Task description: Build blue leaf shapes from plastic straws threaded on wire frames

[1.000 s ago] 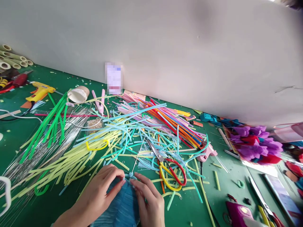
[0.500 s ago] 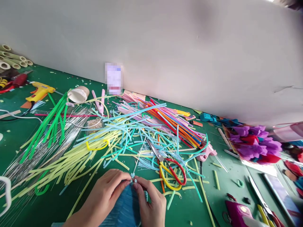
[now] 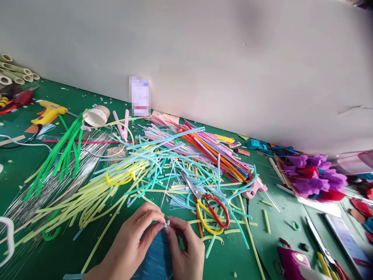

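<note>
Close together, the left hand [image 3: 136, 233] and right hand [image 3: 186, 243] pinch a small pale-blue piece [image 3: 167, 224] — a thin, straight silvery wire [image 3: 168, 184] slants up beside them.

L hand [image 3: 135, 233] & R hand [image 3: 188, 245] nr e/o, both pinching, fingers [image 3: 147, 214] bent

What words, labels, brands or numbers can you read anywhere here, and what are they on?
None can be read.
Card by the wall: blocky and blurred, with bluish and reddish patches but no legible words.
Yellow glue gun: no lettering I can make out.
Purple tool: a pale round spot, too unclear to read.
</note>
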The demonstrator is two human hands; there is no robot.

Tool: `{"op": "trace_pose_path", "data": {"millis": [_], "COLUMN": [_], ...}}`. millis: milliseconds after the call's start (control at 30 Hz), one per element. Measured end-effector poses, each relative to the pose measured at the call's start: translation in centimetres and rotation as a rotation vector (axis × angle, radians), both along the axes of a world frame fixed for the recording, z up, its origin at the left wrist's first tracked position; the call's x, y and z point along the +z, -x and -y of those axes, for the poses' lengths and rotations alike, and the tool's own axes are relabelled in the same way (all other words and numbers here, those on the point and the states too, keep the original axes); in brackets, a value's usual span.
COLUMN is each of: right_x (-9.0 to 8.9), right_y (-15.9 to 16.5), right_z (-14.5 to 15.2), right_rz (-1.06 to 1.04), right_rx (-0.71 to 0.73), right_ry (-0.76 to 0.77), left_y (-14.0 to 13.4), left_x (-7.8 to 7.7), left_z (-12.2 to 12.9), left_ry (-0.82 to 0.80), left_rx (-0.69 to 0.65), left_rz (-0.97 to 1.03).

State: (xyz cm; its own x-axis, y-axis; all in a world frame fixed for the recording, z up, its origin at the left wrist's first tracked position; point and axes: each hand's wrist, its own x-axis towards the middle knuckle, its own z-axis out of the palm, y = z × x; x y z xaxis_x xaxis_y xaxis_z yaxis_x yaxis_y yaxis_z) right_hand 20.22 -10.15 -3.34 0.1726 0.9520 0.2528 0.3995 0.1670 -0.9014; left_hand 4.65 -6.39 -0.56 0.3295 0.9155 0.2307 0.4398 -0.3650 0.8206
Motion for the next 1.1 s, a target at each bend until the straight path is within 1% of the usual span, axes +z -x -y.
{"op": "trace_pose_path", "data": {"millis": [100, 233, 333, 400, 433, 500, 567, 667, 800, 900, 967, 1100], "right_x": [-0.1, 0.3, 0.5, 0.6, 0.7, 0.8, 1.0, 1.2, 1.2, 1.1, 1.0, 0.7], "right_y": [0.3, 0.3, 0.2, 0.3, 0.4, 0.5, 0.5, 0.2, -0.1, 0.1, 0.4, 1.2], "right_z": [0.3, 0.1, -0.2, -0.3, -0.4, -0.4, -0.4, -0.6, -0.9, -0.9, -0.6, -0.1], "right_rz": [-0.061, -0.056, -0.021, -0.022, -0.028, -0.044, -0.047, -0.018, 0.021, -0.006, -0.030, -0.059], "right_rx": [-0.067, -0.011, 0.052, 0.063, 0.059, 0.051, 0.088, 0.144, 0.147, 0.133, 0.120, 0.110], "right_ry": [0.016, -0.010, -0.055, -0.073, -0.078, -0.083, -0.088, -0.075, -0.062, -0.050, -0.036, -0.038], "left_y": [0.1, 0.5, 0.7, 0.8, 0.8, 0.8, 0.8, 0.7, 0.5, 0.6, 0.8, 1.3], "left_x": [-0.4, -0.6, -0.9, -1.1, -1.2, -1.2, -1.0, -0.7, -0.6, -0.7, -0.7, -0.7], "left_z": [0.0, -0.1, 0.0, 0.1, 0.1, 0.0, -0.1, -0.1, 0.1, 0.3, 0.5, 0.8], "left_ry": [0.056, 0.079, 0.145, 0.189, 0.195, 0.168, 0.124, 0.065, -0.093, -0.200, -0.207, -0.118], "left_rx": [-0.021, -0.041, 0.024, 0.084, 0.094, 0.067, 0.030, 0.013, 0.012, 0.009, 0.000, -0.009], "left_rz": [0.074, 0.151, 0.176, 0.189, 0.192, 0.191, 0.186, 0.166, 0.081, 0.016, 0.006, 0.038]}}
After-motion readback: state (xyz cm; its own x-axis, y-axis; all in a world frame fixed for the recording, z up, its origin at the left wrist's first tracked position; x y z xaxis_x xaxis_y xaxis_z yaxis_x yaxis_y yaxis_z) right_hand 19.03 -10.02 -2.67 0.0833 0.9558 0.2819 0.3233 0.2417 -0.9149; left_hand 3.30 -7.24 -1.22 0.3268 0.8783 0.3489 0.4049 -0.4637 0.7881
